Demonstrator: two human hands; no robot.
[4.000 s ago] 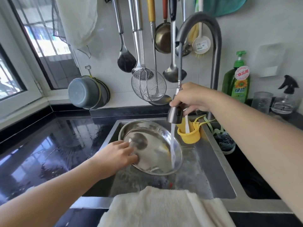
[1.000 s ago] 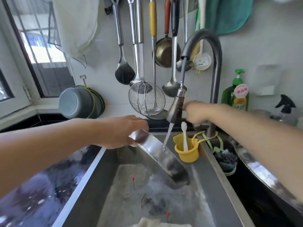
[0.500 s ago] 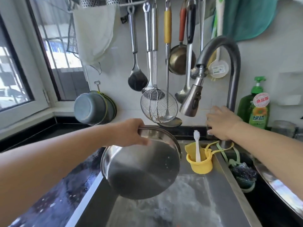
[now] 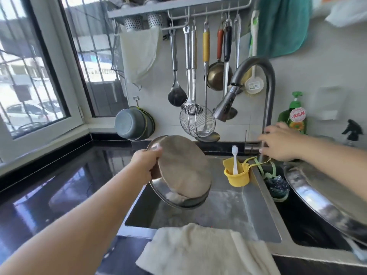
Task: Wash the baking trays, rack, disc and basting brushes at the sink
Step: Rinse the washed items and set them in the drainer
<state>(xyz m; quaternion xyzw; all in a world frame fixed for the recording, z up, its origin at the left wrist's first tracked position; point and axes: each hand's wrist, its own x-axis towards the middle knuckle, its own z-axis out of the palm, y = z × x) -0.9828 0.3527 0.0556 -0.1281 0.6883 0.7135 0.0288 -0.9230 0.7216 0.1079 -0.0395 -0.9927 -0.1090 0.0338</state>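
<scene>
- Head view, the only one: left hand (image 4: 146, 165) holds a round steel baking tray (image 4: 183, 171) by its upper-left rim, grip closed round the edge, tray tilted with its underside toward the camera, above the left part of the sink (image 4: 264, 211).
- Right hand (image 4: 282, 142) rests at the base of the tap (image 4: 267, 100), fingers lying over the lever; grip loose, holding nothing that I can make out.
- Spray head (image 4: 225, 108) hangs docked on the spout; no water stream visible.
- Progress, as a judgement: this tray looks rinsed and is probably draining; the tap appears off. A second large steel tray (image 4: 317, 201) lies at the right, over the dark worktop beside the sink; whether washed or not, cannot tell.
- Rack and disc not visible. Most of the task likely remains.
- Containers: sink basin holds a shallow film of cloudy water, no items seen in it. Yellow cup (image 4: 236, 175) hung on the sink's back edge holds one white brush (image 4: 235, 155), upright. Green net pouch (image 4: 277, 185) hangs just right of it with a dark scrubber inside.
- Cream towel (image 4: 206, 253) is draped over the sink's front edge.
</scene>
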